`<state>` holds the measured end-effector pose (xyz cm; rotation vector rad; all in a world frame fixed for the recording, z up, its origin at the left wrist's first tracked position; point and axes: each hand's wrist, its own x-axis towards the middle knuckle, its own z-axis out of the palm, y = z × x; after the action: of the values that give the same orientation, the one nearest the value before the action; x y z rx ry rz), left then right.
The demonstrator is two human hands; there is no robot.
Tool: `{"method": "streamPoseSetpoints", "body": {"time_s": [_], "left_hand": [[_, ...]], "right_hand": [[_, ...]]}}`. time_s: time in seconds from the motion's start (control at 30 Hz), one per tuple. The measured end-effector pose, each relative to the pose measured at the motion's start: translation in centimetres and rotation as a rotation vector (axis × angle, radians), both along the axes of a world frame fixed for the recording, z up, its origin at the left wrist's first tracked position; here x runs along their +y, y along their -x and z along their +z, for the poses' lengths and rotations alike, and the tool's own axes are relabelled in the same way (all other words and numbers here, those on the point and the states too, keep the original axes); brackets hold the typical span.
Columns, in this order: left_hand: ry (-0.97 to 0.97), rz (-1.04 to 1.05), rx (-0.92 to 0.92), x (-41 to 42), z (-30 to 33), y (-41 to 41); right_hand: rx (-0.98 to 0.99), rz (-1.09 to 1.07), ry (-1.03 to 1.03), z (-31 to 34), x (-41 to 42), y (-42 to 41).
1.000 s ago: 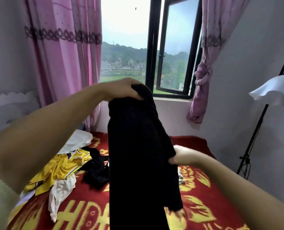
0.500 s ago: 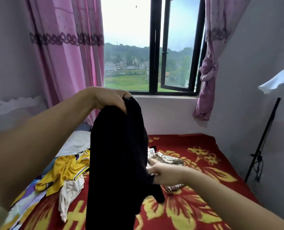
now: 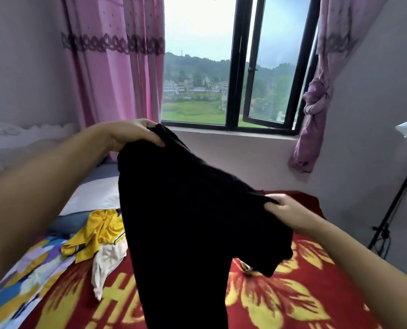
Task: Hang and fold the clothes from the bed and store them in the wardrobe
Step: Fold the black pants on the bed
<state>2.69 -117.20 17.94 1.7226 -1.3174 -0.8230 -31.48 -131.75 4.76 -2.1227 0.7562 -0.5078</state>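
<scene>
The left hand (image 3: 132, 132) is clenched on the upper edge of a black garment (image 3: 185, 222) and the right hand (image 3: 290, 213) pinches its lower right edge, holding it spread in the air above the red bed (image 3: 304, 293), with a yellow shirt (image 3: 98, 231) lying to its left.

Bright window (image 3: 197, 67) backlight, edges warped.
</scene>
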Motion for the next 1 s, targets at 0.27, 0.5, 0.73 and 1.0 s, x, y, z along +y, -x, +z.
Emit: {"method": "streamPoseSetpoints", "body": {"time_s": [0.27,0.5,0.73,1.0], "left_hand": [[0.004,-0.298,-0.005,-1.7,0.0,2.4],[-0.029,-0.388,-0.004,-1.7,0.0,2.7],[-0.119,-0.295,-0.031,-0.6,0.3,3.0],[-0.063,-0.047,-0.003,0.8,0.9,0.6]], "right_hand": [[0.764,0.889,0.131,-0.8,9.4,-2.7],[0.278,0.256,0.182,-1.6,6.3,-4.7],[-0.252,0.062,0.117,-2.7,7.0,-10.7],[-0.265,0.043,-0.129,-2.9,4.1,-7.6]]}}
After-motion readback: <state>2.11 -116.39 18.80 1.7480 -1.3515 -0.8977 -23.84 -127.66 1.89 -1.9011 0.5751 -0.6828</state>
